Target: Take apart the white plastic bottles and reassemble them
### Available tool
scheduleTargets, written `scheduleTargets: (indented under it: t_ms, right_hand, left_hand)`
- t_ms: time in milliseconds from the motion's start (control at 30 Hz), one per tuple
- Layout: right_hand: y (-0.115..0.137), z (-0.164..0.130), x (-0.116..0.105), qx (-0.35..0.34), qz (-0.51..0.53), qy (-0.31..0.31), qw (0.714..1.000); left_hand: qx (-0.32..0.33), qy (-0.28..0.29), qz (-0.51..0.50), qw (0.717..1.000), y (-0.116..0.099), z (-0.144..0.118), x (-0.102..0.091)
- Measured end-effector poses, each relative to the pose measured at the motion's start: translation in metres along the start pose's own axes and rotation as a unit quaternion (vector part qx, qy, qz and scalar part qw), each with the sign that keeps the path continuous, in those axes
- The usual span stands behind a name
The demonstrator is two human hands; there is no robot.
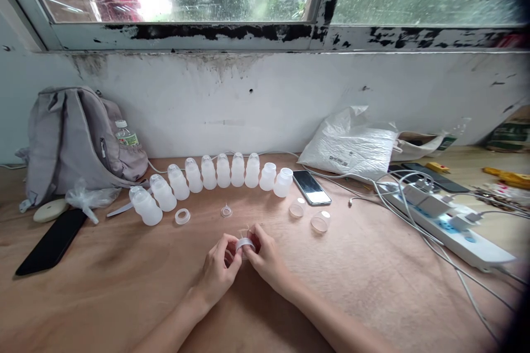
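Low over the table, my left hand [221,262] and my right hand [265,253] pinch a whitish bottle collar ring [245,242] between them. A thin, pale piece pokes up at its far side; the fingers partly hide it. Beyond my hands lie a clear bottle nipple [226,210] and a loose collar ring [182,217]. Two clear dome caps [321,222] rest to the right. Several frosted baby bottles [222,171] stand in a curved row at the back, most of them capped. At the right end, two bottles [283,182] have open necks.
A phone [312,187] lies right of the bottles, near a white plastic package [351,143]. A power strip [447,223] with tangled cables occupies the right side. At left are a grey backpack [78,138], a black flat case [52,242] and a clear plastic bag [91,197].
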State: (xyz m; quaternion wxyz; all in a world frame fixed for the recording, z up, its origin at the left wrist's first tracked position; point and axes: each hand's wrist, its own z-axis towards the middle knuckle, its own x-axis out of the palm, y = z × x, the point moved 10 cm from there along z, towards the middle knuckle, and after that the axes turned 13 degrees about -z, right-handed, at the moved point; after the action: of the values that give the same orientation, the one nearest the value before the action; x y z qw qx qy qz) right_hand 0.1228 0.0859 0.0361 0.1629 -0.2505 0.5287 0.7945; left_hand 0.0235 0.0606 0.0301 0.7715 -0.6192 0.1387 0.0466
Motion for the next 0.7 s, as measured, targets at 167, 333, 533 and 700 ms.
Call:
scheduleTargets:
  t_ms: [167, 333, 533, 700]
  right_hand:
    - [-0.002, 0.001, 0.002, 0.021, -0.010, 0.012, 1.000]
    - [-0.008, 0.001, 0.003, 0.040, -0.035, 0.018, 0.998]
    - [-0.010, 0.001, 0.004, 0.032, -0.064, 0.014, 0.997]
    - [-0.010, 0.002, 0.001, 0.016, -0.079, 0.001, 0.997]
  left_hand:
    - [0.019, 0.010, 0.003, 1.000, -0.004, -0.001, 0.000]
    - [0.025, 0.008, 0.010, 1.000, -0.003, -0.002, 0.000]
    - [0.043, 0.014, 0.027, 0.999, -0.008, -0.004, 0.002]
    - [0.049, 0.020, 0.010, 0.999, -0.013, -0.002, 0.002]
